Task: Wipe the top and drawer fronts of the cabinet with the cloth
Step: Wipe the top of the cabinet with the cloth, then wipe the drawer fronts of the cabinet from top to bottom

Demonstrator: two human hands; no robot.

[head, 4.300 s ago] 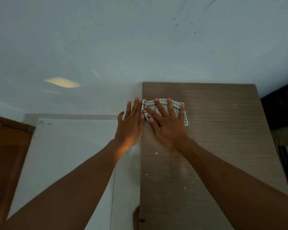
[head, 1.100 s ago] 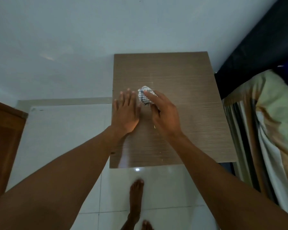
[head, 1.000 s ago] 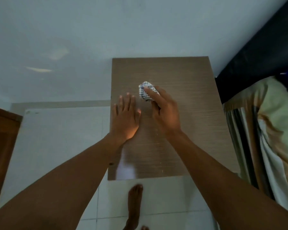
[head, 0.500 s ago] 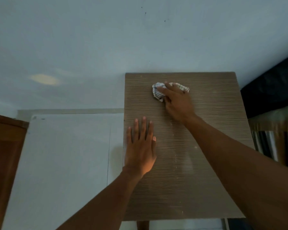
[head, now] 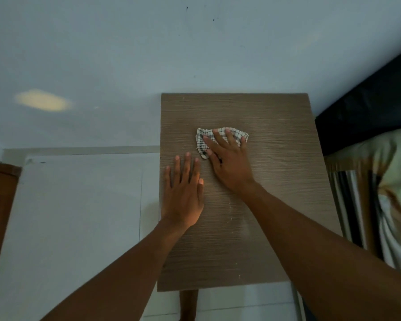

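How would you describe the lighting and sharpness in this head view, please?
Head view: dim, bluish light; a pale light patch glows on the wall; warm light catches the left hand; the checked cloth under the right hand reads sharp on the cabinet top, while the bedding at the right edge is smeared.

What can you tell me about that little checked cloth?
The small white cloth with dark checks looks like thin woven fabric, crumpled rather than folded flat. It lies on the brown wood-grain cabinet top, nearer the pale wall. The right hand presses on it with spread fingers, covering its middle.
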